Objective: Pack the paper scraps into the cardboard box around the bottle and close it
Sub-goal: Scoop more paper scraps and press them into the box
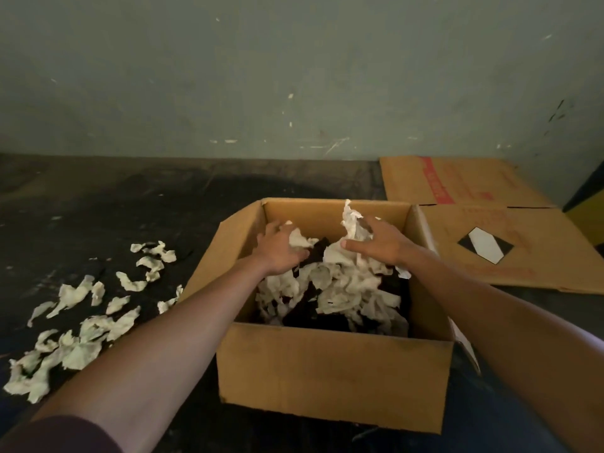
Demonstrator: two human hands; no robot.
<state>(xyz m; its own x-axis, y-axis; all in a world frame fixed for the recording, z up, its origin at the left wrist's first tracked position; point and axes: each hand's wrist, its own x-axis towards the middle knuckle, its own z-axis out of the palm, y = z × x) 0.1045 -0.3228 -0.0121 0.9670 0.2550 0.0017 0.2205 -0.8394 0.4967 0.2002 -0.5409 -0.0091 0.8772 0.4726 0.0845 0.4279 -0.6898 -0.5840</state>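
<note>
Single head view, angled forward-down, close over open cardboard box [333, 371], wall beyond.

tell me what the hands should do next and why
Probably let go and press the paper down: the left hand and right hand both hold scraps inside the open cardboard box. Then reach for the loose scraps on the floor to its left.

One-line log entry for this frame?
stage: packing | left hand: on scraps in box | right hand: gripping scraps | floor scraps: remaining | bottle: unseen | flaps: open
</note>
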